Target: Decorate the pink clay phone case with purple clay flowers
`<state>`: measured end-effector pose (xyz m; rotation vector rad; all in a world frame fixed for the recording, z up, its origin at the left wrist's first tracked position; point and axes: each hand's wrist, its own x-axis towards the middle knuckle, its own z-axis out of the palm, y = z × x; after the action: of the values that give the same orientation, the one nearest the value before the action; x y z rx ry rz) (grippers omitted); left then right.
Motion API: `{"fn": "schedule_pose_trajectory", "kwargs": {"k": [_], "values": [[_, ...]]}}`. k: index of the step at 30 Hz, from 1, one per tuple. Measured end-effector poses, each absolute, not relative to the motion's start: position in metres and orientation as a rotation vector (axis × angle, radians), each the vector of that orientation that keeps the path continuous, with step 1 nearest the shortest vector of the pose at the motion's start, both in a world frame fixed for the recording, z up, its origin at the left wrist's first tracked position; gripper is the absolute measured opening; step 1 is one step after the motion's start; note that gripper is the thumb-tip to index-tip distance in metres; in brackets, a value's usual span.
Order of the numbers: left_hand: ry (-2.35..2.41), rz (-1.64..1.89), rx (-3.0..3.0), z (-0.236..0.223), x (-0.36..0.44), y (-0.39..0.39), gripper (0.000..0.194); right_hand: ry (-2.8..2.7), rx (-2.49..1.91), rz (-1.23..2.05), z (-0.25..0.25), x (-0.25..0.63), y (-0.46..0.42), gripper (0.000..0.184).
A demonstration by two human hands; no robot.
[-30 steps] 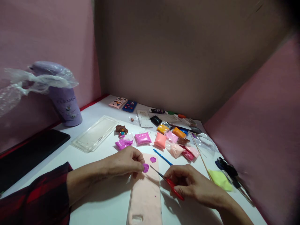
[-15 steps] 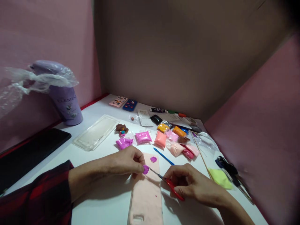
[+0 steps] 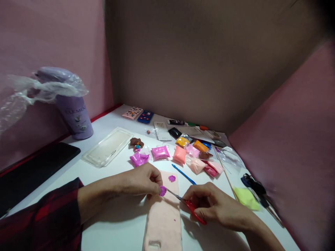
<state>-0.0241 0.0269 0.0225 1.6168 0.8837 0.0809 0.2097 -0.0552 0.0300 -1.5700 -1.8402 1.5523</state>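
Between thumb and fingers, my left hand (image 3: 145, 179) pinches a small purple clay flower (image 3: 162, 190) with a notched edge. My right hand (image 3: 206, 200) is closed round the red handles of a pair of scissors (image 3: 192, 211), whose blade tips touch the flower's right edge. Beneath both lies a phone case (image 3: 164, 223) covered in pale peach clay, with a camera cutout at its near end. Another purple flower (image 3: 172, 178) sits flat on the case's far end, and a tiny purple speck (image 3: 175, 220) rests lower down.
Beyond my hands lie a blue tool (image 3: 183, 174), a purple clay packet (image 3: 160, 152), an orange-pink packet (image 3: 179, 154) and several others. A clear case (image 3: 108, 147), a black phone (image 3: 39, 174) and a purple tumbler (image 3: 75, 115) stand left. Yellow clay (image 3: 246, 198) and black-handled scissors (image 3: 261, 195) lie right.
Both hands hold nearly the same place, with the scissor tips still at the purple flower. The whole view has shifted very slightly.
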Motion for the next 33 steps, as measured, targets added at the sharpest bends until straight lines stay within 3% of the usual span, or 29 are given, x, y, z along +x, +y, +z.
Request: {"fn": "schedule_pose_trajectory", "kwargs": {"k": [33], "values": [[0.908,0.049,1.602,0.0271,-0.0234,0.0251,0.012,-1.822,-1.548,1.579,0.0243,0.2132,-0.0555,0.022]]}}
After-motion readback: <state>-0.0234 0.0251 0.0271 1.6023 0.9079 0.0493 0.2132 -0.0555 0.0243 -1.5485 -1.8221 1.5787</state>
